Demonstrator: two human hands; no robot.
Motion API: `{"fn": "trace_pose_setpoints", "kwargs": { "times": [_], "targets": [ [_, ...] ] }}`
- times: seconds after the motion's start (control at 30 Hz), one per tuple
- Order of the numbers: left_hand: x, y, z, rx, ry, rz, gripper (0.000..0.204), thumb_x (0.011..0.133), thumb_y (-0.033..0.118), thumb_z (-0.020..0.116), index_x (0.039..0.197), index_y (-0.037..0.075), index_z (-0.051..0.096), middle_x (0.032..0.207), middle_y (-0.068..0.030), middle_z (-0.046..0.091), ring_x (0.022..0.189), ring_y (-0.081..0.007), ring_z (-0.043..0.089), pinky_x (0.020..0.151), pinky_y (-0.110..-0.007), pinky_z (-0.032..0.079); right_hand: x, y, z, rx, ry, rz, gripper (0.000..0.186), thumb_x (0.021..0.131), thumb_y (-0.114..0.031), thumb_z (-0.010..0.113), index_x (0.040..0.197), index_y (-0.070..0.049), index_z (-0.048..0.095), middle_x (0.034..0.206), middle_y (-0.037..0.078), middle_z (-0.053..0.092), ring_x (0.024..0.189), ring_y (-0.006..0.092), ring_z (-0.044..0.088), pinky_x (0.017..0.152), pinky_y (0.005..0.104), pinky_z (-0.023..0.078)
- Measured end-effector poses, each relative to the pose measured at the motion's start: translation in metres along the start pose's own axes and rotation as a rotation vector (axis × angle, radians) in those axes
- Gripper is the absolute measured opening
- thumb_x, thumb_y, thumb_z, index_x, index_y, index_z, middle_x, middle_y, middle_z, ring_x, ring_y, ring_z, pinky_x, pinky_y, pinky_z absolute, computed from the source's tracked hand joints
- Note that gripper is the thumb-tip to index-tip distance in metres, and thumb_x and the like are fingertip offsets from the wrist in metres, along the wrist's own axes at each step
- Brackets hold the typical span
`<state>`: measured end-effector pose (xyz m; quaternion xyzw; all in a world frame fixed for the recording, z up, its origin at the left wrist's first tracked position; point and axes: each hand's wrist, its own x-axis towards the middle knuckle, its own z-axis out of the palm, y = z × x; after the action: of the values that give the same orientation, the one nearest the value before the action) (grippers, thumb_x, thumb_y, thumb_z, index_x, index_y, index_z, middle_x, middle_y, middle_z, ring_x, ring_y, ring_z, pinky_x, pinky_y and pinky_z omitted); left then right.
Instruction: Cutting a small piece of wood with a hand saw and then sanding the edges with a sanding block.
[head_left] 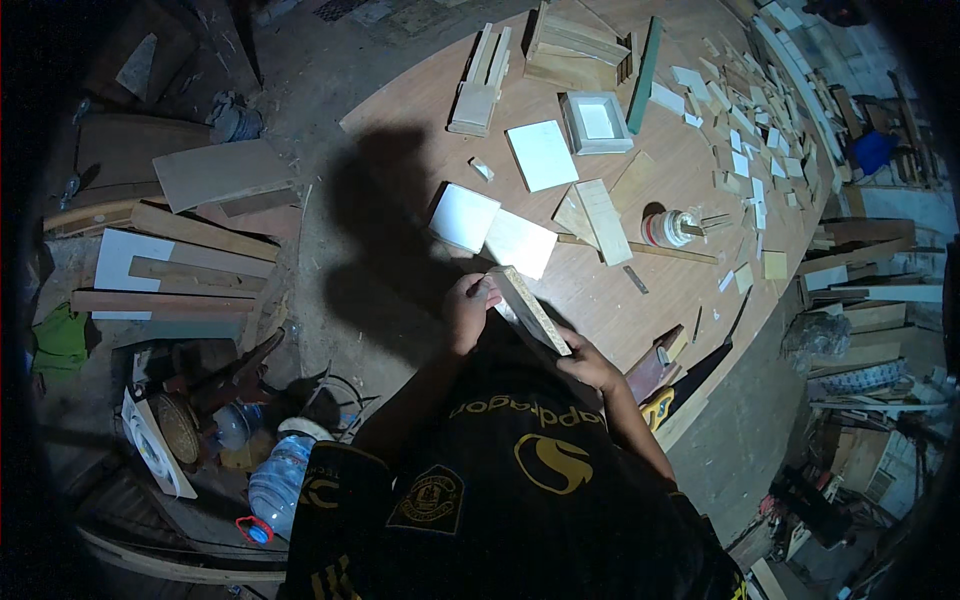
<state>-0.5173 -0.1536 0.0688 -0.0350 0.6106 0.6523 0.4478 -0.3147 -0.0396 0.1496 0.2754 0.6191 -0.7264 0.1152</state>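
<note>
Holding a wooden piece [532, 312] at both ends: left hand [468, 310] gripped its left end, right hand [592, 362] its right, some fingers hidden. Couldn't tell how firmly. Piece sat tilted in front of the body, by the table's [620, 305] near side.

Risks, my read:
- Drop: the hands looked like the only support, so one end slipping could have swung it down.
- Knock: white panel [465, 218] and pale board [520, 243] lay just beyond the left hand; a careless forward push could have shoved them.
- Snag: yellow-handled saw [692, 382] lay near the right forearm; swinging wide could have caught it.
</note>
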Motion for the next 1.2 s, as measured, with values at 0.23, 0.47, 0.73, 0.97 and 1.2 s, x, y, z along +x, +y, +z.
{"fn": "trace_pose_setpoints", "kwargs": {
  "times": [0.23, 0.47, 0.73, 0.97, 1.2],
  "targets": [
    [0.004, -0.013, -0.005, 0.000, -0.156, 0.144, 0.008, 0.092, 0.005, 0.058, 0.095, -0.003, 0.056, 0.093, -0.0148, 0.066, 0.079, -0.0200, 0.069, 0.069, -0.029, 0.058, -0.003, 0.016, 0.000, 0.345, 0.126, 0.143, 0.071, 0.075, 0.002, 0.053, 0.144, -0.002, 0.038, 0.140, 0.012, 0.048, 0.128, 0.0187, 0.043, 0.108, 0.0289, 0.030],
    [0.018, -0.027, -0.056, 0.968, -0.522, 0.467, 0.027, 0.084, 0.019, 0.068, 0.096, -0.002, 0.056, 0.087, -0.0199, 0.068, 0.077, -0.0311, 0.069, 0.065, -0.037, 0.054, -0.010, -0.010, -0.013, 0.435, 0.174, 0.209, 0.068, 0.077, -0.004, 0.053, 0.142, 0.003, 0.037, 0.136, 0.015, 0.051, 0.122, 0.0230, 0.051, 0.104, 0.0311, 0.036],
    [0.002, 0.031, -0.021, 0.746, -0.235, 0.425, 0.030, 0.086, 0.027, 0.067, 0.107, 0.006, 0.068, 0.087, -0.0173, 0.069, 0.080, -0.0323, 0.068, 0.070, -0.038, 0.054, -0.009, -0.013, -0.018, 0.547, 0.089, 0.138, 0.072, 0.074, -0.004, 0.054, 0.143, 0.003, 0.035, 0.137, 0.018, 0.049, 0.127, 0.0266, 0.048, 0.107, 0.0331, 0.034],
    [0.007, 0.046, 0.004, 0.712, -0.086, 0.441, 0.022, 0.089, 0.022, 0.065, 0.099, 0.003, 0.069, 0.085, -0.0149, 0.070, 0.077, -0.0201, 0.070, 0.069, -0.032, 0.054, 0.000, 0.018, -0.022, 0.374, 0.106, 0.081, 0.060, 0.079, -0.006, 0.055, 0.137, 0.005, 0.043, 0.130, 0.016, 0.056, 0.122, 0.0243, 0.051, 0.105, 0.0334, 0.036],
    [0.005, 0.044, 0.011, 0.523, -0.004, 0.281, 0.021, 0.089, 0.020, 0.063, 0.087, 0.000, 0.068, 0.077, -0.0113, 0.071, 0.072, -0.0184, 0.071, 0.066, -0.030, 0.054, 0.000, 0.001, -0.015, 0.337, 0.003, -0.001, 0.070, 0.075, -0.005, 0.057, 0.143, -0.001, 0.038, 0.133, 0.013, 0.054, 0.122, 0.0213, 0.050, 0.105, 0.0297, 0.034]
  ]
}}
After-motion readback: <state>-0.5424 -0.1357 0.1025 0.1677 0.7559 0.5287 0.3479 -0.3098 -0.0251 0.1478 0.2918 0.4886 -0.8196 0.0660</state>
